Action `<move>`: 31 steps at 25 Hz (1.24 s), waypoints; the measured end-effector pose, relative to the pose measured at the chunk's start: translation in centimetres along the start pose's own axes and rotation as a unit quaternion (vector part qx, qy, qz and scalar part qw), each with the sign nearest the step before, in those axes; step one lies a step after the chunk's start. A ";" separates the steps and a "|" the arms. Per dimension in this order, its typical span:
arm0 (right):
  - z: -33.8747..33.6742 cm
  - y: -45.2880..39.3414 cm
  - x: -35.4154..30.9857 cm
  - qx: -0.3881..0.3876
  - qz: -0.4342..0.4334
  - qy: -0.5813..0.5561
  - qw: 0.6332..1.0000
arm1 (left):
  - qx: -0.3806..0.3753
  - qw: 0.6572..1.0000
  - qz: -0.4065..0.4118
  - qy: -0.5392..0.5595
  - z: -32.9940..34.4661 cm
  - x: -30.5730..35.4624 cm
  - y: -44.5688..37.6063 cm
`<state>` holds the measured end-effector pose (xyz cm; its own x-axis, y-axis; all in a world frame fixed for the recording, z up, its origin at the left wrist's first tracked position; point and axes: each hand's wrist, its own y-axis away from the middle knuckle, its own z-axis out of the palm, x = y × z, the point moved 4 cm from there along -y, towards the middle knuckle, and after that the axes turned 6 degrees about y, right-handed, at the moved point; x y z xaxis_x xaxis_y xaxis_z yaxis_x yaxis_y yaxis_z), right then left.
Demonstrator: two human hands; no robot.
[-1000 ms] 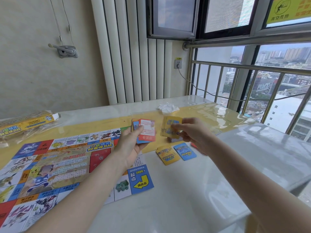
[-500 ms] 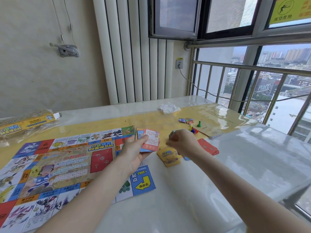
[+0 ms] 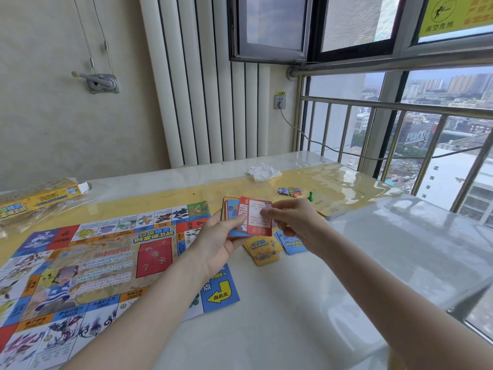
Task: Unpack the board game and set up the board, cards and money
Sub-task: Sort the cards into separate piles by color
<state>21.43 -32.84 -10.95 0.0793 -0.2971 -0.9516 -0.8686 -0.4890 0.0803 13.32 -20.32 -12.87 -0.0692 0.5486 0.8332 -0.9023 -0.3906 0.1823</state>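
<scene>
Pinching red top card off left hand's gripped stack, right hand sits directly above yellow pile, blue pile.

Game board cut off at left edge; game box too; small tokens indistinct.

White glossy table with a yellow strip across its far part. Lying flat left of the left hand: the unfolded game board, one corner tucked under that hand. Just below the right hand: a yellow card pile and a blue card pile side by side. Beyond the right hand: a green pawn, small colourful tokens, crumpled white wrapping. Far left of both hands: the yellow game box.
</scene>
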 end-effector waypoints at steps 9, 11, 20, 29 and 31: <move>-1.5 -0.4 -1.2 -0.051 -0.091 -0.294 0.950 | 0.029 0.998 -0.029 0.051 -0.4 0.3 -1.1; -1.2 -0.2 -0.8 -0.025 -0.131 -0.134 0.982 | 0.027 0.998 -0.027 0.059 0.1 0.4 -0.9; -1.1 0.5 -1.9 0.081 -0.204 0.194 0.956 | 0.021 0.993 0.064 -0.092 1.7 0.2 -0.7; -10.9 -0.3 3.0 0.164 0.049 0.087 0.981 | -0.044 0.992 0.059 -0.106 5.9 -0.8 -0.8; -10.8 -1.0 4.9 0.159 0.064 0.125 0.977 | -0.042 0.992 0.051 -0.109 6.0 -1.3 -1.0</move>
<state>27.99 -42.65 -12.46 0.0422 -0.5502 -0.8339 -0.9840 -0.1675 0.0607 16.87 -25.14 -11.02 -0.0761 0.3323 0.9401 -0.9283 -0.3678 0.0549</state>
